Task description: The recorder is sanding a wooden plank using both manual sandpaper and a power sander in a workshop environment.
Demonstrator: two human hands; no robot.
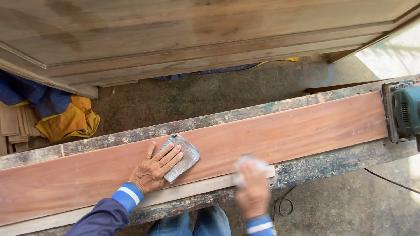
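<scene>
Plank (280, 131) runs lower left to right of frame across the bench (315, 168); long, stiff, likely heavy, best lifted near both ends. Left hand (154, 168) flat, fingers spread, pinning floppy sandpaper (186, 157) on it. Right hand (251, 188) blurred at near edge, closed over a pale pad (249, 164), apparently sandpaper too. Sander (404, 111) parked at right.

I see no packages, labels or signs from here. No screens show up anywhere either.
</scene>
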